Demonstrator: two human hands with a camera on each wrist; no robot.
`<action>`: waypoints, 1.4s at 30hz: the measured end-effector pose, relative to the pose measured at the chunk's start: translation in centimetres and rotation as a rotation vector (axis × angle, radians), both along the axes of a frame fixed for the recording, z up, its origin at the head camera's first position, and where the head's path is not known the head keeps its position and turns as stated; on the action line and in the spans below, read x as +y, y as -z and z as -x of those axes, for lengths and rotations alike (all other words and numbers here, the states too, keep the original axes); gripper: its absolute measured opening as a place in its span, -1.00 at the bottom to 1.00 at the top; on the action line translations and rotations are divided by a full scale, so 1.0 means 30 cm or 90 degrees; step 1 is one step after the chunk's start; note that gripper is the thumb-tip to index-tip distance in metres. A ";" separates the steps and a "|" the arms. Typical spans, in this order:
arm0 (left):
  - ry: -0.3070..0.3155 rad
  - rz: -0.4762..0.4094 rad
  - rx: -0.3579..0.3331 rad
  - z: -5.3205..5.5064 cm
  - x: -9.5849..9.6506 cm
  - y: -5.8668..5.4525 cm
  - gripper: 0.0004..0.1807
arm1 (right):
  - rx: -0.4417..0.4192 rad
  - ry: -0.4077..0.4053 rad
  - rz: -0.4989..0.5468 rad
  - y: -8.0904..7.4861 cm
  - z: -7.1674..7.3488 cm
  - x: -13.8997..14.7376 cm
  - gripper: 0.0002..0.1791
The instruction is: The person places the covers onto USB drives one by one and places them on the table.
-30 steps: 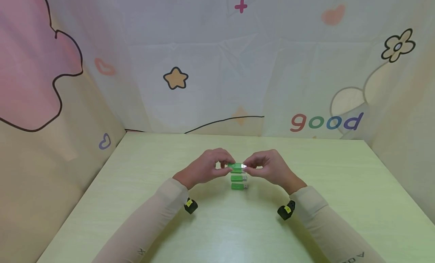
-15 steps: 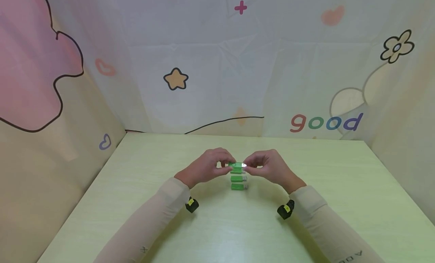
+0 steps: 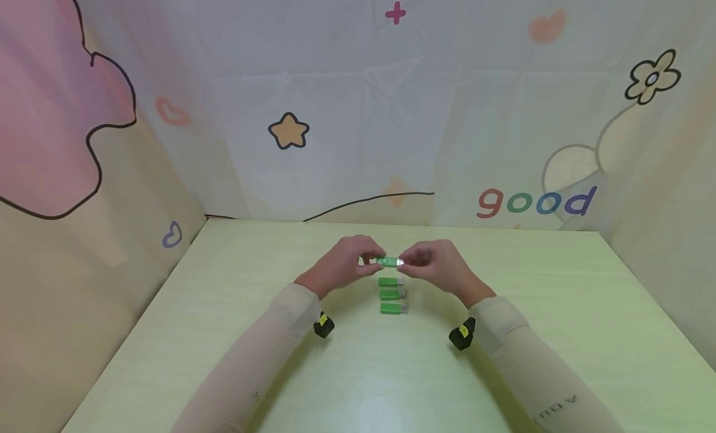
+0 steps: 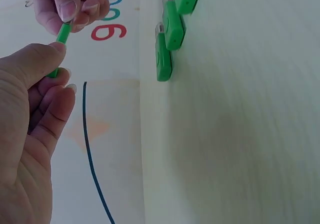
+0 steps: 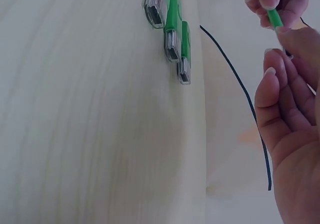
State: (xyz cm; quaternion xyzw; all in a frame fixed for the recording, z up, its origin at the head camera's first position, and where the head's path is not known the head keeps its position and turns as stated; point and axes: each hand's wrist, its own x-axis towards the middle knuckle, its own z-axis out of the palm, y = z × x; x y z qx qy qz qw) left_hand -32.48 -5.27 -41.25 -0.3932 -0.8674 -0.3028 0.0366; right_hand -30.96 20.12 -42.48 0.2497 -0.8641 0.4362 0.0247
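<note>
A green USB flash drive (image 3: 387, 261) is held up above the table between both hands. My left hand (image 3: 349, 263) pinches its green body between thumb and fingers. At the other end, the fingers of my right hand (image 3: 436, 265) grip the silver plug, mostly covering it in the right wrist view. Nearer to me, three more green flash drives lie in a column: a far one (image 3: 390, 282), a middle one (image 3: 391, 294) and a near one (image 3: 393, 309). Their metal plugs all point right, and in the right wrist view clear caps show over those plugs.
The pale wooden table (image 3: 358, 371) runs back to a printed cloth backdrop (image 3: 335, 172) with more cloth at both sides. A black wrist camera hangs under each cuff, one on the left (image 3: 324, 325) and one on the right (image 3: 462, 334).
Both hands have risen and moved away from me with the held flash drive. A gap now shows between it and the far drive of the column, which it partly covered before.
</note>
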 end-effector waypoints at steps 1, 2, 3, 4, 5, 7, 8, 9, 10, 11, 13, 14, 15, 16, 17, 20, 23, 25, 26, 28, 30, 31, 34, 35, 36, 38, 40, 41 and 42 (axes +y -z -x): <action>-0.002 0.011 0.007 0.009 0.001 0.003 -0.77 | 0.003 0.006 -0.009 0.001 0.005 -0.004 -0.83; -0.001 0.020 0.012 0.018 0.002 0.004 -0.77 | 0.005 0.012 -0.019 0.001 0.010 -0.008 -0.82; 0.000 0.030 0.016 0.026 0.004 0.005 -0.78 | 0.009 0.017 -0.031 0.001 0.015 -0.011 -0.81; 0.001 0.038 0.022 0.033 0.005 0.006 -0.79 | 0.011 0.021 -0.043 0.001 0.020 -0.015 -0.80; 0.003 0.044 0.028 0.042 0.007 0.010 -0.79 | 0.010 0.025 -0.054 0.002 0.025 -0.017 -0.80; 0.003 0.059 0.025 0.057 0.013 0.016 -0.80 | 0.002 0.028 -0.071 0.003 0.036 -0.021 -0.79; 0.002 0.067 0.022 0.065 0.017 0.020 -0.81 | -0.006 0.028 -0.076 0.004 0.042 -0.021 -0.80; 0.002 0.076 0.018 0.075 0.022 0.027 -0.82 | -0.015 0.029 -0.086 0.006 0.049 -0.021 -0.81; 0.000 0.084 0.015 0.084 0.027 0.034 -0.83 | -0.026 0.030 -0.095 0.009 0.056 -0.021 -0.82; -0.002 0.093 0.007 0.091 0.033 0.040 -0.83 | -0.037 0.031 -0.105 0.013 0.062 -0.020 -0.84; -0.005 0.110 -0.008 0.105 0.045 0.051 -0.83 | -0.052 0.032 -0.126 0.021 0.075 -0.016 -0.86; -0.007 0.115 -0.016 0.110 0.051 0.055 -0.83 | -0.059 0.033 -0.139 0.026 0.081 -0.015 -0.87; -0.009 0.119 -0.025 0.115 0.056 0.061 -0.82 | -0.062 0.034 -0.153 0.031 0.088 -0.012 -0.87; -0.012 0.124 -0.032 0.117 0.061 0.064 -0.82 | -0.066 0.033 -0.161 0.036 0.093 -0.010 -0.87; -0.014 0.128 -0.041 0.122 0.066 0.069 -0.81 | -0.069 0.034 -0.170 0.039 0.097 -0.008 -0.86; -0.023 0.140 -0.058 0.134 0.078 0.082 -0.81 | -0.075 0.037 -0.195 0.048 0.106 -0.005 -0.85; -0.030 0.142 -0.072 0.140 0.087 0.090 -0.81 | -0.083 0.039 -0.212 0.052 0.113 -0.005 -0.84; -0.035 0.138 -0.083 0.140 0.091 0.092 -0.80 | -0.085 0.037 -0.220 0.054 0.118 -0.006 -0.83; -0.037 0.136 -0.087 0.140 0.092 0.094 -0.80 | -0.090 0.038 -0.222 0.055 0.120 -0.006 -0.83; -0.040 0.133 -0.095 0.139 0.093 0.095 -0.80 | -0.094 0.037 -0.227 0.055 0.122 -0.009 -0.83; -0.044 0.137 -0.098 0.138 0.091 0.098 -0.81 | -0.099 0.038 -0.230 0.055 0.125 -0.014 -0.83; -0.046 0.140 -0.099 0.138 0.091 0.100 -0.81 | -0.105 0.040 -0.230 0.054 0.125 -0.016 -0.82; -0.050 0.149 -0.097 0.138 0.087 0.105 -0.83 | -0.120 0.043 -0.232 0.053 0.128 -0.023 -0.81; -0.050 0.152 -0.096 0.138 0.087 0.106 -0.84 | -0.123 0.043 -0.234 0.053 0.129 -0.025 -0.81; -0.049 0.155 -0.093 0.139 0.086 0.108 -0.84 | -0.125 0.043 -0.235 0.053 0.129 -0.026 -0.81; -0.048 0.160 -0.091 0.140 0.086 0.109 -0.84 | -0.129 0.045 -0.241 0.054 0.130 -0.029 -0.81; -0.049 0.166 -0.090 0.139 0.087 0.111 -0.84 | -0.130 0.045 -0.247 0.056 0.130 -0.031 -0.81; -0.050 0.170 -0.089 0.139 0.088 0.112 -0.83 | -0.132 0.046 -0.249 0.058 0.131 -0.033 -0.81; -0.052 0.173 -0.089 0.139 0.089 0.113 -0.82 | -0.136 0.048 -0.250 0.059 0.131 -0.034 -0.81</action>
